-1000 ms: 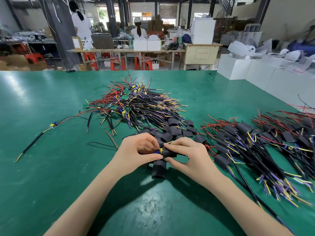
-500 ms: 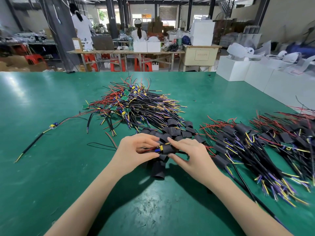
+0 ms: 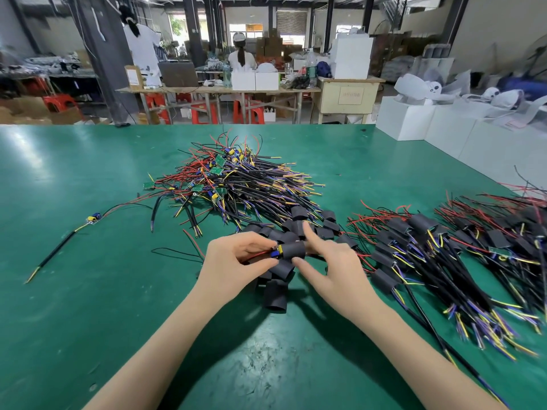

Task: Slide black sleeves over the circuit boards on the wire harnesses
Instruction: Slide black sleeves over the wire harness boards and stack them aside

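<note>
Your near desk [image 3: 88, 335] lies bare green on the left, so you can pass there; only a lone harness [image 3: 62, 247] crosses its far part. Straight ahead, loose sleeves [image 3: 275, 291] and the unsleeved pile [image 3: 236, 184] block you. To your right, sleeved bundles [image 3: 444, 261] crowd the surface out to the edge.

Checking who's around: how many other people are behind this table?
2. A standing person far left by the dark pillar; a seated person at the far workbench, back turned. Others may be hidden.
</note>
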